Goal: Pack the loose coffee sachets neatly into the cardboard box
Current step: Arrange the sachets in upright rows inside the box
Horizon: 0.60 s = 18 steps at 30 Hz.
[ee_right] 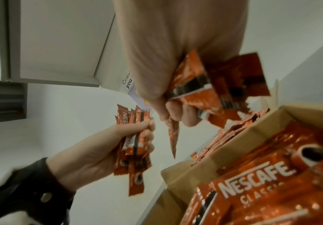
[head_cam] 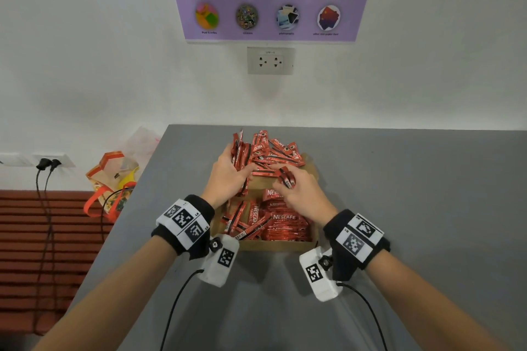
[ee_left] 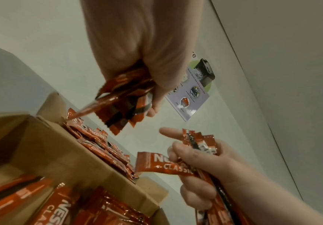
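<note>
1. The head view looks forward and down from above the near edge of the grey counter (head_cam: 399,208), facing the white wall (head_cam: 85,65) behind its far edge; both forearms reach in from the bottom.
2. The left wrist view sits low and very close under the left hand (ee_left: 137,53), looking up along it toward the wall and the purple poster (ee_left: 191,97).
3. The right wrist view sits equally close under the right hand (ee_right: 176,45), tilted upward the same way.
4. All three views share the cardboard box (head_cam: 273,245) with its red sachets (head_cam: 282,222); each wrist view also catches the opposite hand.
</note>
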### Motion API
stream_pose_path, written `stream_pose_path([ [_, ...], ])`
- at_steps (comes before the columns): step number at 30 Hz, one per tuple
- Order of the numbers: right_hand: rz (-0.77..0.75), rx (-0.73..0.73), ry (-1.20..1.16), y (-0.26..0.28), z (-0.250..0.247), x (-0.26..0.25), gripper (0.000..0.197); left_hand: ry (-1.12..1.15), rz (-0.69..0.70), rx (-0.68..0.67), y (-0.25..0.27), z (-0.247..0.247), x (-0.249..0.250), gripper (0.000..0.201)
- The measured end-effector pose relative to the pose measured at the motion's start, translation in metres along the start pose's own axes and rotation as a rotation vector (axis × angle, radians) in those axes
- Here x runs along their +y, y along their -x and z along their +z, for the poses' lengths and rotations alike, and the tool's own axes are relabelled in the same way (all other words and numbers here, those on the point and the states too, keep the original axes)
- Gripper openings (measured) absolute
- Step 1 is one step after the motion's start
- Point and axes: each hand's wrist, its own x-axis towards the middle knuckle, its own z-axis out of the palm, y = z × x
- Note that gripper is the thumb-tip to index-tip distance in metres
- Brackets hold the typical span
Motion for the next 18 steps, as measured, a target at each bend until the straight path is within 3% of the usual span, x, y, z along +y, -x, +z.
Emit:
stream_pose_path([
  [3,-0.016,0.005,0.010,-0.002,-0.006,0.002,0.035,0.018,-0.029,-0.087,0.003,0.003,-0.004,0.053],
  [10,-0.091,0.098,-0.006,-0.004,0.002,-0.001,0.025,0.070,0.001,-0.330,0.014,0.005,0.007,0.026],
  [14,-0.097,0.111,0.030,-0.006,0.009,-0.004,0.022,0.028,0.000,-0.306,0.012,0.001,0.007,0.040],
  [18,-0.033,0.188,0.080,-0.012,0.009,-0.002,0.024,-0.057,-0.029,-0.163,0.010,-0.005,0.004,0.036],
])
